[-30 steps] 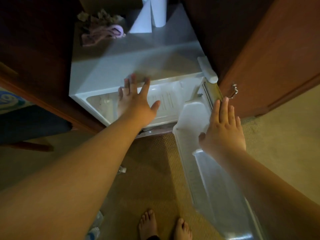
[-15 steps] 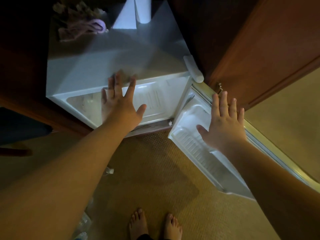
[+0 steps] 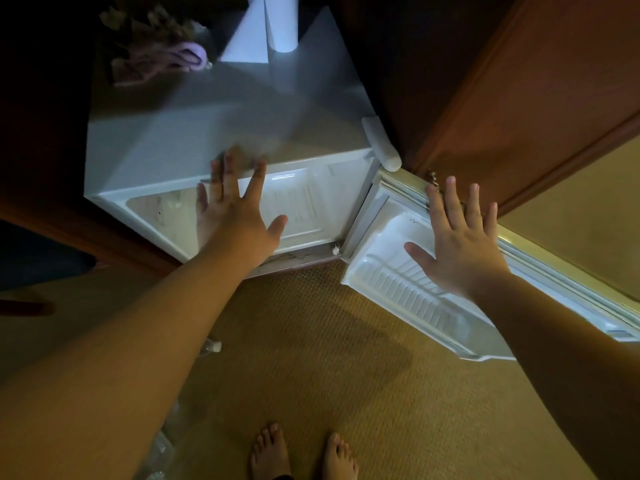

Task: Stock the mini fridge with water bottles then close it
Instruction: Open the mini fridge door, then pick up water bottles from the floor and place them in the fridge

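A white mini fridge (image 3: 194, 133) stands in a wooden cabinet, seen from above, with its lit white interior (image 3: 304, 202) showing. Its door (image 3: 398, 282) is swung wide open to the right, the ribbed inner lining facing up. My left hand (image 3: 235, 213) hovers flat with fingers spread in front of the fridge's top front edge, holding nothing. Over the inner side of the door my right hand (image 3: 457, 237) is spread flat and empty too. A clear water bottle (image 3: 207, 347) with a white cap lies on the carpet, mostly hidden under my left forearm. More clear bottles (image 3: 162, 448) lie at the bottom left.
On the fridge top sit a white paper roll (image 3: 282, 22), a folded white card (image 3: 249, 43) and a pink cloth bundle (image 3: 162, 60). An open wooden cabinet door (image 3: 540, 91) stands to the right. My bare feet (image 3: 301, 455) rest on the tan carpet (image 3: 329, 341).
The fridge door has swung from about half open to wide open on the right. My right hand followed it outward. My left hand stayed near the fridge's front edge.
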Tool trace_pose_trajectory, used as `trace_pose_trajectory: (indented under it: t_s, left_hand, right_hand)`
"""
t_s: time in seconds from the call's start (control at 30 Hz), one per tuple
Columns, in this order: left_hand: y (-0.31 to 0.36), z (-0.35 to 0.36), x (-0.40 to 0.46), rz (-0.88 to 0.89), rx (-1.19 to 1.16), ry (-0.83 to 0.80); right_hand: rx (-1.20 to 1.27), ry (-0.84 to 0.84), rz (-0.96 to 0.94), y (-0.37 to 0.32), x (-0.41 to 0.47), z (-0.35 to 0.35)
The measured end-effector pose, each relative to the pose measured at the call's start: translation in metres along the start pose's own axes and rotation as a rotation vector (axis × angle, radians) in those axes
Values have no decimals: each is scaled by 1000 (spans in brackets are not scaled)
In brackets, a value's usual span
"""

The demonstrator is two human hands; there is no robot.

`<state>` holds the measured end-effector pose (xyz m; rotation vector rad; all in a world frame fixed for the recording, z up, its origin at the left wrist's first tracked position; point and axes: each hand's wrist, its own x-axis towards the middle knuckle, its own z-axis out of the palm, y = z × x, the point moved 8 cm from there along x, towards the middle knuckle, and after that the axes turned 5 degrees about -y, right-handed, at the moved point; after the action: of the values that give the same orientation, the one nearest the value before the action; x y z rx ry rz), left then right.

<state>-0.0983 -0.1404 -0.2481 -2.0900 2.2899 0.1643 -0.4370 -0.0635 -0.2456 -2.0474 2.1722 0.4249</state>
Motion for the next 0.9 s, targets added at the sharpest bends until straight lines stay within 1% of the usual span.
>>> trace_pose_trajectory:
  t_s: [0.1,0.23,0.47,0.53,0.57,0.63,0.7,0.83,0.9]
  left_hand:
    - [1,0,0,-9,5,-12]
    - [2,-4,0,-32,13,-83]
    - [1,-13,-4,-68,-1,-183]
    - [-1,-19,-20,-79,-65,-164]
    - [-5,-21,-34,-99,-117,-137]
    - [-17,-21,-75,-167,-242,-75]
    - [-35,-17,-124,-262,-345,-31]
    - [-86,0,-220,-504,-460,-69]
    - [-118,7,-264,-642,-517,-49]
  right_hand:
    - [2,23,-11,-1,-1,1]
    - [8,24,-26,-1,-1,2]
    - [79,31,-129,4,-2,-1]
    - [116,98,-177,-1,-10,-10]
    - [135,144,-231,-10,-14,-15]
    - [161,189,-372,-41,-21,-25]
    - [205,153,-488,-86,-25,-29]
    - [306,113,-763,-202,-50,-35]
    - [312,71,-882,-258,-66,-35]
